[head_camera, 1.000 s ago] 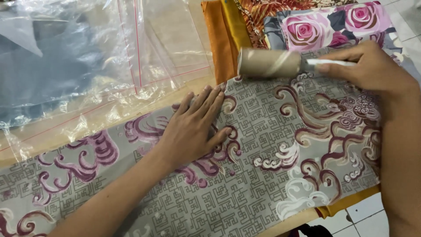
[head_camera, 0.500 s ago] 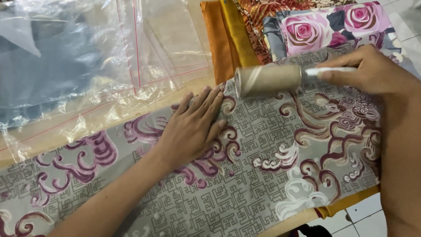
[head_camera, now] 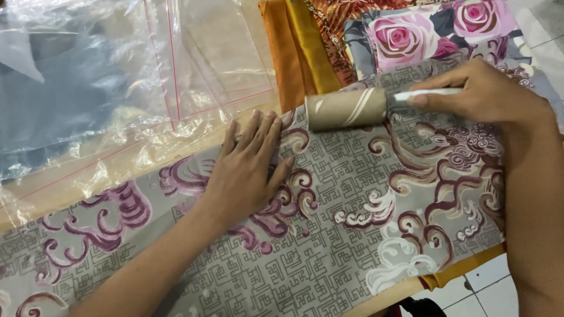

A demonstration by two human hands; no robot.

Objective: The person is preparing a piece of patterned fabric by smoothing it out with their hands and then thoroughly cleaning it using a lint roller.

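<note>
A grey cloth point(head_camera: 329, 235) with maroon and white swirl patterns lies spread across the table. My left hand point(head_camera: 247, 170) presses flat on it, fingers together, near the cloth's far edge. My right hand point(head_camera: 482, 94) grips the white handle of a lint roller point(head_camera: 346, 108), whose tan roll rests on the cloth's far edge, just right of my left fingertips.
Clear plastic bags point(head_camera: 117, 88) with red seal lines cover the far left. Folded orange cloth point(head_camera: 294, 53) and rose-print cloth point(head_camera: 423, 35) lie at the back right. The table's near edge point(head_camera: 382, 299) and white floor tiles point(head_camera: 487, 287) show at the lower right.
The lint roller has slid leftward along the cloth's far edge, closer to my left hand. My left hand has stayed flat in place.
</note>
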